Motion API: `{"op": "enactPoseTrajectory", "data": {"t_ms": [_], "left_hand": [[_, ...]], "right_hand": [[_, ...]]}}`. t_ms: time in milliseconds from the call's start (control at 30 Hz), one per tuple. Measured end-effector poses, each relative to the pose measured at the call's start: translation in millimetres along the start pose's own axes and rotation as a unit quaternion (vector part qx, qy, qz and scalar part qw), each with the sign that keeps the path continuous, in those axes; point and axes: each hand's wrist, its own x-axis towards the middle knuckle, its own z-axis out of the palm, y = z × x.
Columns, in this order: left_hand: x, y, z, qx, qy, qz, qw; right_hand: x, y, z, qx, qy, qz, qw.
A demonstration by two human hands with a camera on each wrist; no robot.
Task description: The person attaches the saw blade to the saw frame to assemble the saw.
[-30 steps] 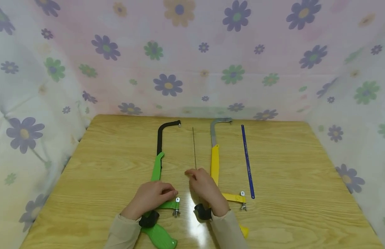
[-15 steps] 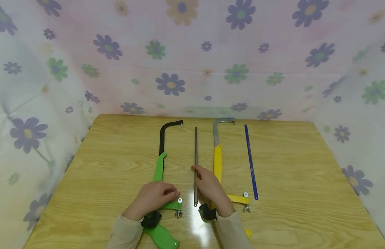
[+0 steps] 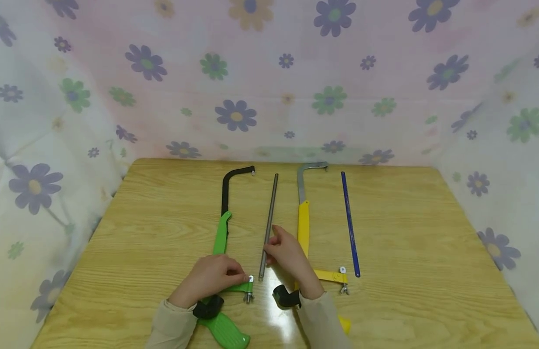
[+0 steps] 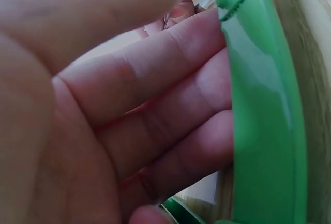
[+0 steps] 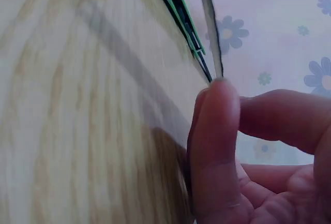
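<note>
While the left hand (image 3: pixel 210 278) curls its fingers about the green saw (image 3: pixel 219 232), presumably to steady it, the right hand (image 3: pixel 288 253) pinches the gray blade (image 3: pixel 271 211) between thumb and fingers, closed nearly flat because the piece is so thin. Gripped below its middle, which likely leaves the far end free, the gray blade slants between the green saw and the yellow saw (image 3: pixel 303 228), its shadow suggesting that it is raised off the desk (image 3: pixel 404 242). It looks slim, straight and dull, with one darker edge.
</note>
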Motion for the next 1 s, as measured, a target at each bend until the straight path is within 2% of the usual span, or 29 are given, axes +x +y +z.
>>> {"op": "enactPoseTrajectory", "data": {"t_ms": [333, 567, 667, 833, 1000], "left_hand": [[-1.5, 2.6, -3.8, -0.017, -0.006, 0.000, 0.9998], [-1.5, 4.5, -5.3, -0.016, -0.001, 0.003, 0.9999], [-2.4, 4.1, -5.8, -0.008, 0.000, 0.000, 1.0000], [-3.3, 5.1, -6.0, -0.006, -0.005, -0.002, 1.0000], [-1.0, 6.8, -1.5, -0.008, -0.006, 0.007, 0.9999]], "right_hand": [[4.3, -2, 4, 0.088, 0.000, 0.008, 0.9961], [1.3, -10, 10, 0.126, -0.014, 0.017, 0.9917], [-5.2, -21, 12, 0.127, -0.019, 0.018, 0.9915], [-13.1, -35, 12, 0.096, -0.005, 0.011, 0.9953], [-11.5, -27, 11, 0.097, 0.000, 0.009, 0.9953]]}}
